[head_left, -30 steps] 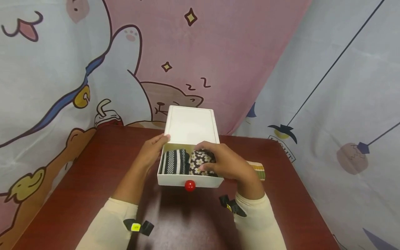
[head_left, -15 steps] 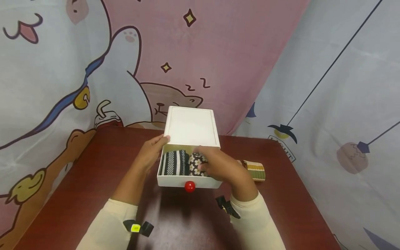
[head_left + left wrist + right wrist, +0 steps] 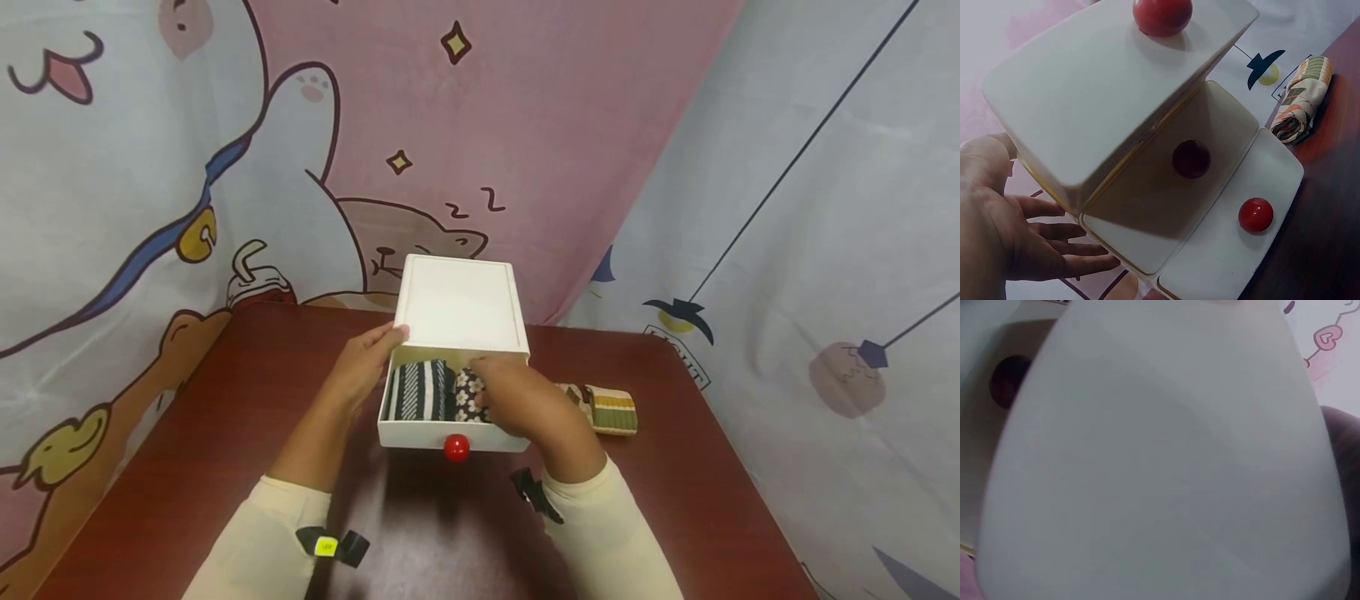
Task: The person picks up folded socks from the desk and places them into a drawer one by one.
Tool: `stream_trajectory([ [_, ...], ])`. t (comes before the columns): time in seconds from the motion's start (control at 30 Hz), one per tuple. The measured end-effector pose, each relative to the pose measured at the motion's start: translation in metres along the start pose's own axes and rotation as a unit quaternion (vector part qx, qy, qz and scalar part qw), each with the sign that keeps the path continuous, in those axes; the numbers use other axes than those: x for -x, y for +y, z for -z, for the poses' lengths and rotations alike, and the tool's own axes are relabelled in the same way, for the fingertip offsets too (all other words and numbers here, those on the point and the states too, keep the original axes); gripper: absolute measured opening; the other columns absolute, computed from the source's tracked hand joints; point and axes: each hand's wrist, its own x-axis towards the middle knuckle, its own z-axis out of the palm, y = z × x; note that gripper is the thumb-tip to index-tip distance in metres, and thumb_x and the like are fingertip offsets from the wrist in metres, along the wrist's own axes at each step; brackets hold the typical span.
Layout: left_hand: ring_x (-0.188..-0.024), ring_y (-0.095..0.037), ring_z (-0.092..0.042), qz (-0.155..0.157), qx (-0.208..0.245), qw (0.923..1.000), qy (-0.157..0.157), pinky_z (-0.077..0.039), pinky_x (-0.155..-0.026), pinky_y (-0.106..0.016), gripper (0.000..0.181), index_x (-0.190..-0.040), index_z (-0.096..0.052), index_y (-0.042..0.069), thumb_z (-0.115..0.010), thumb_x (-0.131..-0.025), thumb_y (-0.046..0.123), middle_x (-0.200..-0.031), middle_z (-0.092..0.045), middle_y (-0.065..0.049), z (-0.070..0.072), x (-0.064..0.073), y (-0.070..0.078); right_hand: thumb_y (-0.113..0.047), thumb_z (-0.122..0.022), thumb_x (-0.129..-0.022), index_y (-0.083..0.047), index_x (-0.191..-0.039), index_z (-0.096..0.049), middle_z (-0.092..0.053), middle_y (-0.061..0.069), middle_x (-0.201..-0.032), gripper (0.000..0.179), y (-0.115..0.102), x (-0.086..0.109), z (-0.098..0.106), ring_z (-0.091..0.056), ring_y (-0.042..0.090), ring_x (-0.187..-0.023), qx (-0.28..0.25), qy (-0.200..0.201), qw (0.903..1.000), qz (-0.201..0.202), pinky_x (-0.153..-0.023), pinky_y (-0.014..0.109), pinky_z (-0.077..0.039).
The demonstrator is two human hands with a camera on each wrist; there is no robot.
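Note:
A white drawer unit (image 3: 461,300) stands on the table with its top drawer (image 3: 420,433) pulled out. In that drawer lie a black-and-white striped cloth bundle (image 3: 422,390) and, to its right, a dark floral cloth bundle (image 3: 467,395). My left hand (image 3: 363,365) rests against the unit's left side, thumb at the top edge; the left wrist view shows its fingers extended. My right hand (image 3: 517,402) reaches into the drawer and touches the floral bundle, covering its right part. Most of its fingers are hidden, and the drawer front blocks the right wrist view.
A rolled cloth with yellow and green stripes (image 3: 613,410) lies on the table right of the unit, beside a brown-patterned part partly behind my right arm. The top drawer has a red round knob (image 3: 456,447). Two lower drawers stay closed. Printed fabric hangs behind the table.
My right hand has shifted left and turned over the floral bundle, covering more of it. More of the striped roll at the right now shows. The left hand stays in place.

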Motion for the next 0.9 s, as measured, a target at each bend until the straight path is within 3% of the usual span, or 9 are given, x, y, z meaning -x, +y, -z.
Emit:
stream_trajectory([
  [0.27, -0.119, -0.028, -0.072, 0.001, -0.013, 0.9999, 0.004, -0.064, -0.101, -0.04, 0.072, -0.169, -0.042, 0.014, -0.06, -0.109, 0.05, -0.149, -0.065, -0.027, -0.001, -0.001, 0.001, -0.005, -0.072, -0.103, -0.003, -0.143, -0.065, -0.073, 0.015, -0.132, 0.041, 0.001, 0.007, 0.007, -0.068, 0.029, -0.122, -0.012, 0.014, 0.9993, 0.031, -0.114, 0.05, -0.055],
  [0.47, -0.123, -0.03, -0.071, 0.009, -0.008, 0.9999, 0.005, -0.063, -0.102, -0.04, 0.073, -0.169, -0.042, 0.015, -0.06, -0.109, 0.051, -0.151, -0.064, -0.025, -0.002, -0.002, 0.001, -0.006, -0.073, -0.103, -0.011, -0.126, -0.073, -0.073, 0.005, -0.104, 0.024, 0.005, 0.023, 0.017, -0.066, 0.021, -0.096, -0.086, 0.043, 0.9953, 0.013, -0.087, 0.038, -0.06],
  [0.57, -0.123, -0.03, -0.07, 0.012, -0.005, 0.9999, 0.004, -0.062, -0.104, -0.041, 0.073, -0.169, -0.042, 0.015, -0.061, -0.108, 0.051, -0.152, -0.064, -0.025, -0.002, -0.002, 0.001, -0.008, -0.077, -0.101, -0.012, -0.134, -0.074, -0.076, 0.006, -0.108, 0.033, 0.005, 0.035, 0.019, -0.068, 0.02, -0.095, -0.109, 0.077, 0.9907, 0.024, -0.085, 0.037, -0.063],
  [0.63, -0.122, -0.029, -0.071, 0.013, -0.004, 0.9999, 0.003, -0.062, -0.102, -0.039, 0.073, -0.169, -0.042, 0.015, -0.061, -0.108, 0.051, -0.152, -0.064, -0.025, -0.002, -0.002, 0.001, -0.01, -0.082, -0.097, -0.008, -0.141, -0.071, -0.079, 0.01, -0.119, 0.045, 0.006, 0.042, 0.017, -0.073, 0.024, -0.104, -0.113, 0.127, 0.984, 0.054, -0.094, 0.044, -0.065],
  [0.7, -0.12, -0.028, -0.071, 0.014, -0.003, 0.9999, 0.003, -0.063, -0.1, -0.038, 0.073, -0.169, -0.043, 0.015, -0.062, -0.108, 0.051, -0.151, -0.064, -0.025, -0.001, -0.002, 0.001, -0.013, -0.085, -0.095, -0.005, -0.143, -0.07, -0.078, 0.013, -0.129, 0.052, 0.005, 0.048, 0.012, -0.075, 0.029, -0.115, -0.116, 0.191, 0.9713, 0.083, -0.105, 0.051, -0.062],
  [0.77, -0.12, -0.028, -0.071, 0.015, -0.001, 0.9999, 0.001, -0.063, -0.099, -0.037, 0.073, -0.169, -0.043, 0.015, -0.062, -0.108, 0.051, -0.151, -0.064, -0.025, 0.0, -0.002, 0.002, -0.014, -0.088, -0.093, -0.003, -0.141, -0.07, -0.077, 0.014, -0.134, 0.053, 0.002, 0.052, 0.004, -0.074, 0.032, -0.125, -0.134, 0.259, 0.9507, 0.105, -0.111, 0.054, -0.059],
  [0.83, -0.12, -0.028, -0.071, 0.015, -0.003, 0.9999, 0.0, -0.063, -0.1, -0.038, 0.073, -0.169, -0.043, 0.015, -0.062, -0.108, 0.051, -0.152, -0.064, -0.025, 0.0, -0.002, 0.002, -0.013, -0.088, -0.093, -0.002, -0.136, -0.072, -0.078, 0.013, -0.132, 0.048, -0.002, 0.052, -0.006, -0.074, 0.03, -0.124, -0.166, 0.329, 0.9225, 0.115, -0.111, 0.052, -0.059],
  [0.9, -0.121, -0.029, -0.071, 0.016, -0.009, 0.9998, -0.002, -0.063, -0.102, -0.039, 0.074, -0.169, -0.042, 0.016, -0.061, -0.108, 0.052, -0.153, -0.063, -0.025, 0.0, -0.002, 0.003, -0.009, -0.087, -0.093, 0.0, -0.13, -0.073, -0.078, 0.013, -0.126, 0.041, -0.008, 0.052, -0.017, -0.075, 0.027, -0.118, -0.21, 0.394, 0.8862, 0.125, -0.109, 0.044, -0.061],
])
